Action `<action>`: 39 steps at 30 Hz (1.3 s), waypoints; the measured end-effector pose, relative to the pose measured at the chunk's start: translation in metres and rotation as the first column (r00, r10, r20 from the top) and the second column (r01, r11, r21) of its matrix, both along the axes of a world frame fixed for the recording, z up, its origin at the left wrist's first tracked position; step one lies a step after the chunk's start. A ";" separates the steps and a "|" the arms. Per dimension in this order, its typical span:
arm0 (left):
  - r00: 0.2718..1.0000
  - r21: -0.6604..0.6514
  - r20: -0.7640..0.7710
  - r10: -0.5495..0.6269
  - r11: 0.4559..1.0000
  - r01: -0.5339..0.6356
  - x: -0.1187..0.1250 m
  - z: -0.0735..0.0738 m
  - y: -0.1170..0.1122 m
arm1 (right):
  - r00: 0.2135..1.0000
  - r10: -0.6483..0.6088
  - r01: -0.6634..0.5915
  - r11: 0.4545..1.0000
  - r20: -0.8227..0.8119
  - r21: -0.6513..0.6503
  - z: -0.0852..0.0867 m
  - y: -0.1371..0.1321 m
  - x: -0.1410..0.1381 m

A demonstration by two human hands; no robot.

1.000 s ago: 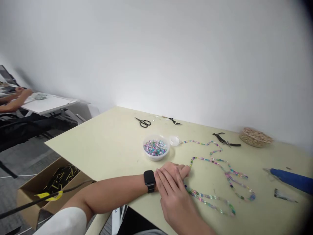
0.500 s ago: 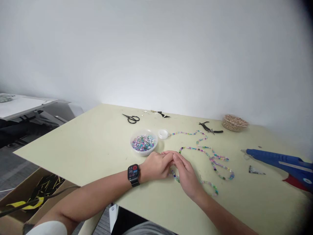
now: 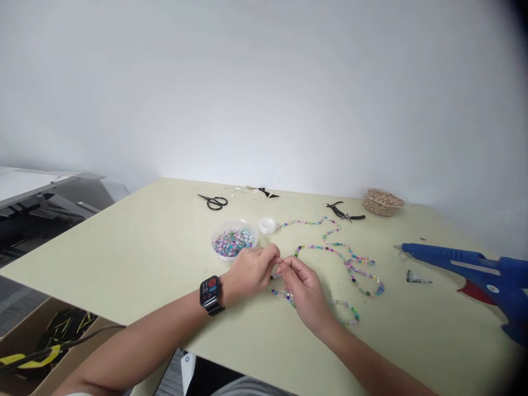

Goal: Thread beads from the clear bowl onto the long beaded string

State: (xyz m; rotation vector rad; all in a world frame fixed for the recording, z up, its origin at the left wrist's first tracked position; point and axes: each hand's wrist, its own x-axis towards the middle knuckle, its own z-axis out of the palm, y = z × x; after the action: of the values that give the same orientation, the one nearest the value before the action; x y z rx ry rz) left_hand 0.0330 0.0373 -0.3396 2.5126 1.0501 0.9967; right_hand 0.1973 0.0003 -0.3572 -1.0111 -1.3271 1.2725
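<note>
A long strand of coloured beads (image 3: 339, 254) winds across the pale green table (image 3: 136, 242). My left hand (image 3: 251, 269), with a black smartwatch at its wrist, and my right hand (image 3: 303, 289) meet fingertip to fingertip over the strand's near end. Both pinch the strand there, lifted slightly off the table. A clear bowl of mixed beads (image 3: 234, 242) stands just behind my left hand. Beside the bowl lies a small white spool (image 3: 268, 224), where the strand's far end leads.
Black scissors (image 3: 213, 201) and black scraps lie at the table's back. Pliers (image 3: 344, 212) and a basket of light beads (image 3: 383, 201) sit at the back right. A blue glue gun (image 3: 466, 268) lies at the right. A cardboard box (image 3: 39, 344) stands on the floor left.
The view has swung right, and the co-worker at the far left has dropped out of sight. My hands went from lying flat over the strand to pinching its end and lifting it.
</note>
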 end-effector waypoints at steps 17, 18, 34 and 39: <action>0.864 -0.034 -0.399 0.308 0.936 -0.350 -0.097 0.040 0.071 | 0.993 -0.082 0.076 0.994 0.088 0.078 -0.002 -0.003 -0.002; 0.845 -0.027 -0.438 0.306 0.935 -0.352 -0.095 0.037 0.071 | 0.993 -0.083 0.077 0.994 0.085 0.076 -0.002 -0.003 -0.002; 0.762 0.089 -0.582 0.285 0.953 -0.290 -0.086 0.033 0.069 | 0.996 -0.063 0.059 0.996 0.058 0.072 0.001 -0.005 -0.003; 0.786 0.082 -0.554 0.274 0.957 -0.277 -0.087 0.033 0.072 | 0.996 -0.070 0.066 0.996 0.061 0.063 0.003 -0.005 -0.003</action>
State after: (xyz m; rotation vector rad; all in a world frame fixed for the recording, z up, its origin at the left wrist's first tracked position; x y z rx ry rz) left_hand -0.0536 0.1094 -0.3070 2.7726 1.6150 0.2813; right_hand 0.1942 -0.0043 -0.3545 -1.0522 -1.3599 1.1511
